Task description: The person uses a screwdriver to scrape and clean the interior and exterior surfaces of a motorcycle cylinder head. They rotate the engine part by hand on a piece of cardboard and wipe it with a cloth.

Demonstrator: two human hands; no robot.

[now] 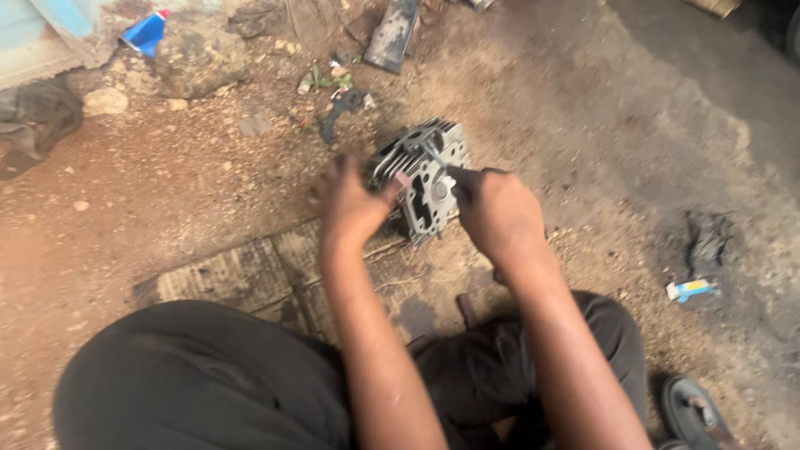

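A grey finned metal engine cylinder head (425, 179) stands on the dirt ground just past a flattened cardboard sheet (250, 271). My left hand (350, 200) grips its left side, thumb against the face. My right hand (496, 212) is closed around a thin tool (433, 157) whose tip rests on the top of the part. My dark trousers (217, 375) fill the bottom of the view.
Stones, scrap metal (392, 33), a blue torn carton (146, 33) and a black bracket (342, 108) lie beyond the part. A small blue-and-white tube (692, 289) lies at right, near a dark stain. A sandal (696, 412) shows at bottom right.
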